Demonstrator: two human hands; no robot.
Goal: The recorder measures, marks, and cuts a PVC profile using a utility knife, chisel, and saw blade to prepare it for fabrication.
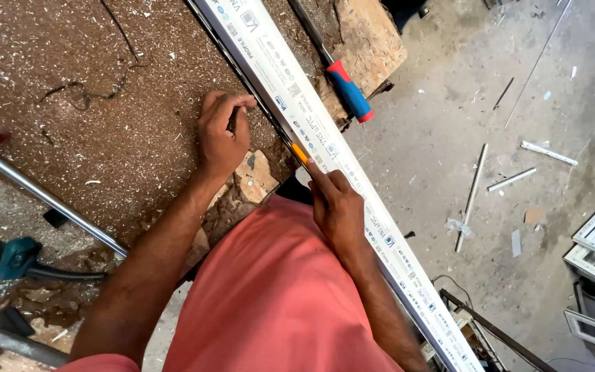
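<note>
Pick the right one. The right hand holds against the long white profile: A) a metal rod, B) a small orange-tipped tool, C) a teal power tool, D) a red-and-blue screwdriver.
B: the right hand presses a small orange-tipped tool to the edge of the white profile; the red-and-blue screwdriver lies untouched on the bench.

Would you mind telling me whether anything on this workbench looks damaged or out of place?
Yes. The worn benchtop is chipped and broken along its near edge, with loose chunks beside the left hand. Sawdust covers it. The right hand holds an orange-tipped tool against the long white profile, which looks intact.
</note>
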